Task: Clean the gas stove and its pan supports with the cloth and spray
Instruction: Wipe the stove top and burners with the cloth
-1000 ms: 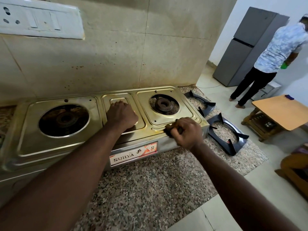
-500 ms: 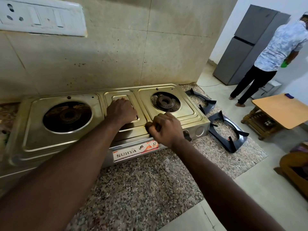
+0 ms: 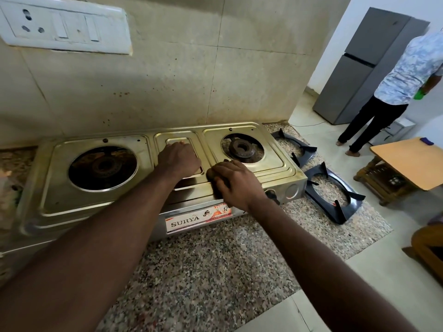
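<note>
The steel gas stove sits on the granite counter with both burners bare. My left hand rests on the stove's centre panel, fingers curled, with nothing visible in it. My right hand grips a dark cloth and presses it on the stove's front rim, just right of the centre panel. Two black pan supports lie on the counter to the right of the stove, one at the back and one nearer. No spray bottle is in view.
The speckled granite counter ends close to the right of the pan supports. A switchboard hangs on the tiled wall. Beyond the counter, a person stands by a grey fridge, near a wooden table.
My right hand has slid the cloth leftward along the stove's front rim, from the right corner towards the centre. My left hand has stayed on the centre panel.
</note>
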